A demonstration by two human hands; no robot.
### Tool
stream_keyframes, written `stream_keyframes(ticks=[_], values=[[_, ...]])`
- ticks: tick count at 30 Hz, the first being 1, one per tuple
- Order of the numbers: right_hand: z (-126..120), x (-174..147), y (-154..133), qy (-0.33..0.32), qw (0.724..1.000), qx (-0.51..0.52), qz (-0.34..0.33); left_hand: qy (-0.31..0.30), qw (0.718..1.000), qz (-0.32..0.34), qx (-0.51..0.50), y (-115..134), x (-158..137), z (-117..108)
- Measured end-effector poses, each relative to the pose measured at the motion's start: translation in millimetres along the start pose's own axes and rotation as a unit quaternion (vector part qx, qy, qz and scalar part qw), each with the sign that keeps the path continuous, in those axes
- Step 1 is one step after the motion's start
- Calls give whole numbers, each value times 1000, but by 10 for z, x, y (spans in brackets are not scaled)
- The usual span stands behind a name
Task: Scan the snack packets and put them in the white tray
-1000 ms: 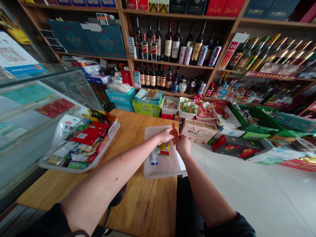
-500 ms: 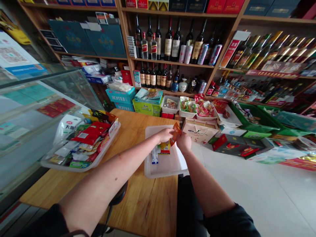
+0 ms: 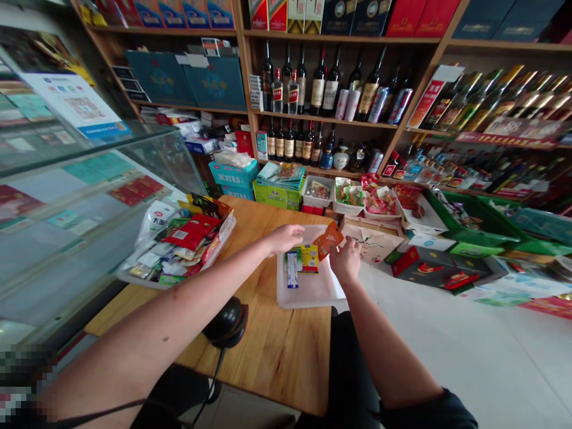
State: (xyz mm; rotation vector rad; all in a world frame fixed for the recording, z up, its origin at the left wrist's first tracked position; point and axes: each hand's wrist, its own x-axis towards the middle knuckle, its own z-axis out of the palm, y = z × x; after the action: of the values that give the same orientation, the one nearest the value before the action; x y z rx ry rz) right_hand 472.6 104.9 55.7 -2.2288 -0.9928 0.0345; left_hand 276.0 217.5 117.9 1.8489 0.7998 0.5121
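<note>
My right hand [image 3: 346,261] has its fingers closed at the lower right of a small orange packet [image 3: 328,240]. The packet is over the right side of a shallow white plastic tray [image 3: 308,297]. My left hand [image 3: 285,238] is above the tray's left rim, its fingers stretched out and apart from the packet. Inside the tray lie a slim blue-and-white sachet [image 3: 292,271] and a yellow packet [image 3: 310,260] with a green part beside it. Part of the tray's right side is hidden behind my right hand.
A second tray heaped with snack packets, a red one [image 3: 193,231] on top, is on the wooden table [image 3: 268,351] at left, beside a glass case [image 3: 152,155]. A black rounded device [image 3: 226,322] with a cable stands nearer me. Boxes and bottle shelves are behind.
My left hand has let go of the orange packet and moved left, its fingers opening. The packet stays with my right hand. The view has shifted, showing more of the black device.
</note>
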Motion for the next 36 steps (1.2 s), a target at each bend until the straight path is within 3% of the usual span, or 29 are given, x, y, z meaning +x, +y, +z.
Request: stream_keyframes(ticks=[5,10,15,21,27,36], values=[[-43,-244,-235,-14,999,-4,-41,12,1000,15,-21,40,-698,-319],[17,-539,-628,-47,991,34,-117,54,998,14,-21,-121,-1460,-620],[173,-913,-1069,-105,976,63,-181,180,984,-1,-8,-432,-2134,-937],[494,-1390,-1501,-208,942,80,-250,340,935,-53,91,-888,-2683,-1289],[703,-1774,-1899,-279,903,80,-315,361,919,-49,149,-1171,-2730,-1310],[709,-1953,-2119,-304,886,79,-340,352,880,-85,307,-1254,-2208,-1371]])
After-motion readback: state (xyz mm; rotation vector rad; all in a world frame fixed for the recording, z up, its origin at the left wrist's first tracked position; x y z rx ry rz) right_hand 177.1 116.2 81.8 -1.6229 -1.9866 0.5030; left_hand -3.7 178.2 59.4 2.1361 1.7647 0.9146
